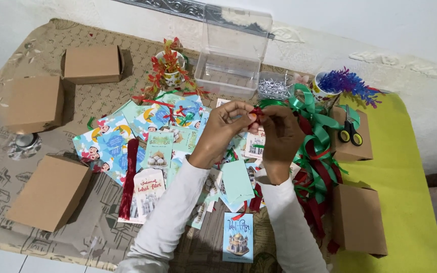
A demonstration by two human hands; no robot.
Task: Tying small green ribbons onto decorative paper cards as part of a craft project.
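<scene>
Head view: both hands raised together, fingertip grip on red ribbon.

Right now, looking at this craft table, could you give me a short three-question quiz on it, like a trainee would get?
1. True or false: both hands, the left hand and the right hand, pinch a small red ribbon bow between the fingertips.
2. Where do the black-handled scissors lie? A) in the clear plastic box B) on a brown cardboard box at the right C) on the greeting cards
3. Fill in: the loose pile of ribbons beside the right hand is red and ____.

Key: 1 true; 2 B; 3 green.
</scene>
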